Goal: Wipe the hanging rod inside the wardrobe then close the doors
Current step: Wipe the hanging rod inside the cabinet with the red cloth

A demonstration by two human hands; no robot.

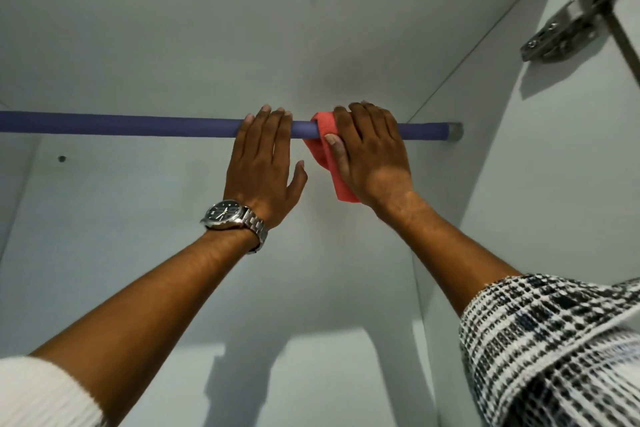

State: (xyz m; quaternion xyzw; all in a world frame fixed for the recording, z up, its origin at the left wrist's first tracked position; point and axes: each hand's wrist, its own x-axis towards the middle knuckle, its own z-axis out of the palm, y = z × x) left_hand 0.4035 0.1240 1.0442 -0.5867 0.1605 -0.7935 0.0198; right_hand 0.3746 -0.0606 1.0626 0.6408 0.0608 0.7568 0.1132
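A purple hanging rod runs across the white wardrobe interior, ending in a grey socket on the right side wall. My left hand, with a metal wristwatch, rests over the rod, fingers draped on top and thumb loose below. Just to its right, my right hand presses a red cloth around the rod; the cloth hangs down below the rod under my palm. The two hands sit close together, a short way from the rod's right end.
The white back panel and right side wall enclose the space. A metal door hinge is fixed at the upper right beside the open door's edge. A small hole marks the left panel.
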